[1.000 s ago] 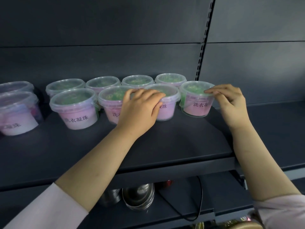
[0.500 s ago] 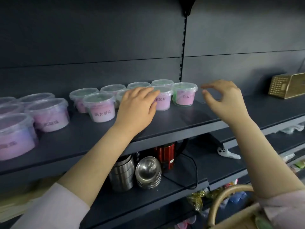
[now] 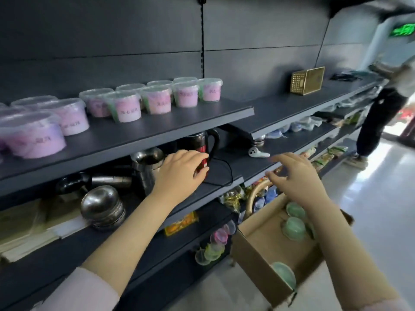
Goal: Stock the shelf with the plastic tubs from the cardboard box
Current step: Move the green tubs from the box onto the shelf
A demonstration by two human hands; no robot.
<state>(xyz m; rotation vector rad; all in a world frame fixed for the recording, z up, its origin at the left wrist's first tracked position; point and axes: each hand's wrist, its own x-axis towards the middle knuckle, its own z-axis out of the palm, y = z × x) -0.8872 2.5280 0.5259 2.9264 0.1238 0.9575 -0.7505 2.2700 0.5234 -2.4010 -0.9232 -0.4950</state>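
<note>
Several clear plastic tubs [image 3: 157, 99] with pink labels stand in two rows on the dark upper shelf [image 3: 179, 126]. A cardboard box [image 3: 265, 261] sits low at the right, open, with green-lidded tubs [image 3: 294, 227] inside. My left hand [image 3: 182, 171] hangs in front of the shelf below, fingers loosely curled, holding nothing. My right hand [image 3: 296, 176] hovers above the box with its fingers spread and empty. Neither hand touches a tub.
The lower shelf holds a red and black kettle [image 3: 202, 142], steel cups and stacked steel bowls [image 3: 103, 207]. A gold mesh basket [image 3: 307, 80] stands on the right shelf section. A person [image 3: 381, 113] stands in the aisle at far right.
Both hands have left the tubs on the upper shelf and dropped down toward the box. The view has swung down and right, bringing the box into sight.
</note>
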